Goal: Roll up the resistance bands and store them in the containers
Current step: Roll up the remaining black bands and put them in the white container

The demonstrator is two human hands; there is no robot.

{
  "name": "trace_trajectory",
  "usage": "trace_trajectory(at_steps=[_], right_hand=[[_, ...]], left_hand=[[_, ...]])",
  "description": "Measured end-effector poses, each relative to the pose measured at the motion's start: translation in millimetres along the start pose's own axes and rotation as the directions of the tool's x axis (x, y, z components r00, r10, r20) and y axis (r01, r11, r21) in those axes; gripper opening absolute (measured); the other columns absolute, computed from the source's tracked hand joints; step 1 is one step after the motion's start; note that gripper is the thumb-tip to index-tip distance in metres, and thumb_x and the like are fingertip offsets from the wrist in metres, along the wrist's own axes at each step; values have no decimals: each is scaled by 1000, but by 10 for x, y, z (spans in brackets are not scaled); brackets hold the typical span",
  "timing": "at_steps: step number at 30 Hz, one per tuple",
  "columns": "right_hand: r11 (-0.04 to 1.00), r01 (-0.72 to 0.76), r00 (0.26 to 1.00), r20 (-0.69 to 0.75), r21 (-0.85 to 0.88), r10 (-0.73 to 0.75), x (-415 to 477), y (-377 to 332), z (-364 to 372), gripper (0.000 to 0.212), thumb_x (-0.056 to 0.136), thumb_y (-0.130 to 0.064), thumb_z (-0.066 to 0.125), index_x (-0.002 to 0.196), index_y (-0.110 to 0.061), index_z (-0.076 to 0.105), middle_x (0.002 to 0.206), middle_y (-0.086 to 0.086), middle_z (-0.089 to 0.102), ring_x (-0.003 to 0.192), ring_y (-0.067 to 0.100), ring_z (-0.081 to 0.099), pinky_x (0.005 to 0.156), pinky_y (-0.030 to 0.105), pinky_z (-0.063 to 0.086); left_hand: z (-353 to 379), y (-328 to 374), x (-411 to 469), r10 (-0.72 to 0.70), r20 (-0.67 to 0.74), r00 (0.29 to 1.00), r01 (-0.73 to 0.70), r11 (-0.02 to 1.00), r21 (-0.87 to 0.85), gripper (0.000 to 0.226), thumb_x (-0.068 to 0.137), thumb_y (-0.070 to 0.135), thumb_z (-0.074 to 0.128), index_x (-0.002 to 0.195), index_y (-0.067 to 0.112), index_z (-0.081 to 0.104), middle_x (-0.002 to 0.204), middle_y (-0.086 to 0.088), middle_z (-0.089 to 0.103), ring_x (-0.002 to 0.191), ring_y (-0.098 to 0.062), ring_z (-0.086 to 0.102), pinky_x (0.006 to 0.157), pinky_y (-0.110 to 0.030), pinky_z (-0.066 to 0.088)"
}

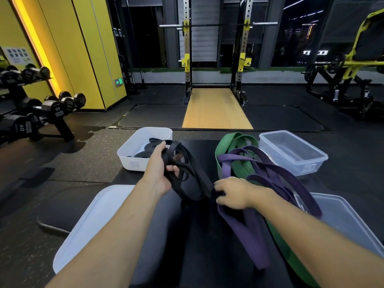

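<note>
My left hand [161,170] grips a loose bundle of black resistance bands [187,173] held above the black bench. My right hand [232,193] pinches the lower end of that black bundle, just left of a tangled heap of purple bands [270,173] and green bands [236,142]. A long purple strap [247,240] trails toward me under my right forearm. The white container [133,161] at the far left holds rolled black bands [145,153]. A clear container [291,152] stands empty at the far right.
A white lid [87,223] lies at the near left and a clear lid or tray [349,221] at the near right. A dumbbell rack [41,113] stands to the left. A squat rack [216,59] with a wooden platform is ahead, and a yellow machine [353,65] is at right.
</note>
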State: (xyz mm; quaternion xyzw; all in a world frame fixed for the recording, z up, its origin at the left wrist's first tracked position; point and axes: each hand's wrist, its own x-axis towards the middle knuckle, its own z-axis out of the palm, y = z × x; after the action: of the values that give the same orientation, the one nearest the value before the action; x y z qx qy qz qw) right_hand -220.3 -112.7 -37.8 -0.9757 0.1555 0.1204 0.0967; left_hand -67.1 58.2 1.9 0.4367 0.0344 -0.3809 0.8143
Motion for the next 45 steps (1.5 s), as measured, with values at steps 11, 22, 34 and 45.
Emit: trace_trajectory(at_steps=[11, 22, 34, 45], right_hand=[[947, -320, 940, -139, -40, 312, 26, -88, -238, 33, 98, -31, 44, 116, -17, 68, 124, 10, 69, 126, 32, 57, 104, 40, 40], [104, -78, 982, 58, 991, 180, 712, -157, -339, 51, 96, -68, 52, 119, -27, 72, 101, 0, 78, 93, 21, 71, 78, 33, 52], [850, -243, 896, -227, 467, 381, 957, -68, -235, 28, 92, -39, 57, 98, -19, 75, 101, 7, 73, 101, 29, 64, 80, 35, 54], [765, -368, 920, 90, 528, 381, 1195, -212, -182, 28, 65, -26, 77, 83, -9, 64, 73, 8, 64, 57, 24, 58, 48, 22, 41]], left_hand=[[64, -80, 82, -24, 29, 999, 20, 993, 117, 24, 98, 42, 61, 92, 21, 71, 104, -5, 73, 44, -6, 28, 50, -15, 32], [216, 25, 233, -61, 203, 977, -23, 922, 387, 19, 95, 35, 67, 87, 20, 77, 83, 2, 72, 42, -7, 27, 44, -17, 40], [-181, -430, 908, 225, 27, 974, -118, 401, 908, 98, 51, 90, 72, 100, 6, 72, 81, -16, 77, 59, -23, 68, 75, -38, 59], [-276, -423, 752, 129, -5, 992, -57, 473, 879, 15, 99, 13, 55, 92, 23, 62, 73, -4, 62, 52, -18, 58, 58, -25, 49]])
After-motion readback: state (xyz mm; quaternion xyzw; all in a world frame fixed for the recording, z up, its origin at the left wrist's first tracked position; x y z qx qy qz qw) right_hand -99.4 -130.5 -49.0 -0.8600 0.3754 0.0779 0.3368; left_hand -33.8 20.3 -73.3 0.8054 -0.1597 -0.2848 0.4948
